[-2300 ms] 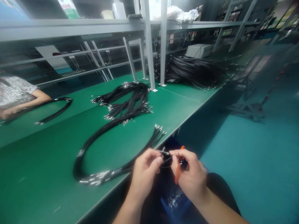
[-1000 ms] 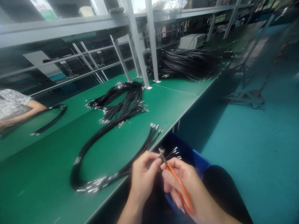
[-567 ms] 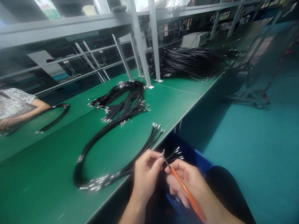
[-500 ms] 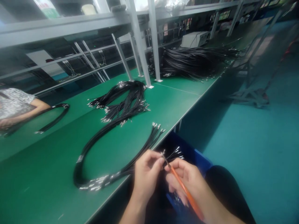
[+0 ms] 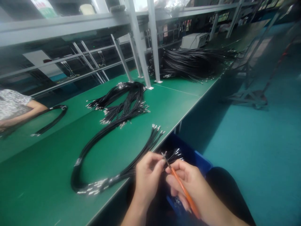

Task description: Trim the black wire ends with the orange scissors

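Note:
My left hand (image 5: 149, 175) is closed in a pinch on the end of a black cable at the table's edge; the held tip is small and partly hidden by the fingers. My right hand (image 5: 190, 182) is wrapped around a slim tool with a long orange handle (image 5: 184, 190). Its narrow metal tip meets the cable end at my left fingertips; the exact kind of tool is unclear. A bundle of black cables (image 5: 94, 141) with silvery ends curves over the green table and passes behind my left hand. More cable ends (image 5: 178, 153) show beyond my right hand.
Below the table edge, a blue bin (image 5: 204, 161) stands near my dark-clothed knee (image 5: 228, 194). Piled black cables (image 5: 127, 94) lie mid-table, with a larger heap (image 5: 188, 62) behind the metal posts (image 5: 154, 40). Across the green table (image 5: 47, 175), another person's arm (image 5: 35, 110) rests beside a cable loop.
The view has shifted very slightly, so the table and cables appear a little further left. Both hands keep nearly the same pose, with the tool tip still at the left fingertips.

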### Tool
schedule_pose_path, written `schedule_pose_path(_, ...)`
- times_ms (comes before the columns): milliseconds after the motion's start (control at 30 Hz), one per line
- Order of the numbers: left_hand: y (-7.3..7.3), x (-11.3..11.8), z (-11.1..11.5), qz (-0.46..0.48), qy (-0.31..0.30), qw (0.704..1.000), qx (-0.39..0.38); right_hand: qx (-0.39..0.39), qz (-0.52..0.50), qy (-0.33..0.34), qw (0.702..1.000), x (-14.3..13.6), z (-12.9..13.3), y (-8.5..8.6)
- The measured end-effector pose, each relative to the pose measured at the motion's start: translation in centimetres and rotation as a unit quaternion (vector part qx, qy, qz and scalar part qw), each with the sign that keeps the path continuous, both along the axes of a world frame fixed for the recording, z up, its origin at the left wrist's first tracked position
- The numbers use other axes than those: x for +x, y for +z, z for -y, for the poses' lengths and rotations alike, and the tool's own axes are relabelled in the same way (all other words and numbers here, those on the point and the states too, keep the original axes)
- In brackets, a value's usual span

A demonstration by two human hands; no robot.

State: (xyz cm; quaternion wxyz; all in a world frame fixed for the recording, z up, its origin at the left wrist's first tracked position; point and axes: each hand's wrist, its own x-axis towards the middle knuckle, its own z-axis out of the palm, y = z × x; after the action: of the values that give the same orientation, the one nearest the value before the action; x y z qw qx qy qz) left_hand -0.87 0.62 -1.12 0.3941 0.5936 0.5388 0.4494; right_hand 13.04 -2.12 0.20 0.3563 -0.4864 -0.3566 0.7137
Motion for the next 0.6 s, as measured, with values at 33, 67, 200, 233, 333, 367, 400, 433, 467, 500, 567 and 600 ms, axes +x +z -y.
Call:
schedule_pose_path(33, 0.0, 0.0, -0.1, -0.008, 0.003, 1.000, 0.005, 0.003, 0.010, 0.008, 1.000, 0.1, 0.1, 0.1)
schedule_pose_path(67, 0.1, 0.0, -0.1, -0.017, 0.005, 1.000, 0.010, 0.010, 0.021, 0.008, 1.000, 0.2, 0.2, 0.2)
schedule_pose_path(200, 0.5, 0.1, -0.3, -0.061, -0.012, 0.997, 0.034, 0.081, 0.050, -0.103, 0.990, 0.5, 0.2, -0.4)
schedule_pose_path(233, 0.6, 0.2, -0.3, -0.073, -0.019, 0.996, 0.039, 0.102, 0.048, -0.150, 0.982, 0.5, 0.1, -0.7)
schedule_pose_path(333, 0.9, 0.4, -0.2, -0.094, -0.027, 0.994, 0.054, 0.158, 0.010, -0.250, 0.955, 0.4, -0.7, -1.2)
schedule_pose_path(367, 1.0, 0.4, -0.2, -0.098, -0.028, 0.993, 0.059, 0.173, -0.009, -0.262, 0.949, 0.4, -1.1, -1.3)
schedule_pose_path(400, 1.0, 0.5, -0.1, -0.103, -0.028, 0.992, 0.065, 0.183, -0.027, -0.264, 0.947, 0.3, -1.3, -1.3)
schedule_pose_path(433, 1.1, 0.6, -0.1, -0.109, -0.029, 0.991, 0.070, 0.187, -0.042, -0.263, 0.945, 0.1, -1.6, -1.3)
schedule_pose_path(467, 1.1, 0.7, 0.0, -0.115, -0.030, 0.990, 0.074, 0.185, -0.057, -0.260, 0.946, 0.0, -1.8, -1.2)
schedule_pose_path(500, 1.1, 0.8, 0.0, -0.121, -0.031, 0.989, 0.077, 0.181, -0.071, -0.258, 0.946, -0.2, -2.0, -1.1)
schedule_pose_path(567, 1.1, 0.9, 0.0, -0.134, -0.032, 0.987, 0.086, 0.169, -0.092, -0.255, 0.948, -0.5, -2.3, -0.7)
schedule_pose_path(600, 1.2, 1.0, 0.0, -0.143, -0.032, 0.985, 0.089, 0.163, -0.097, -0.255, 0.948, -0.6, -2.4, -0.6)
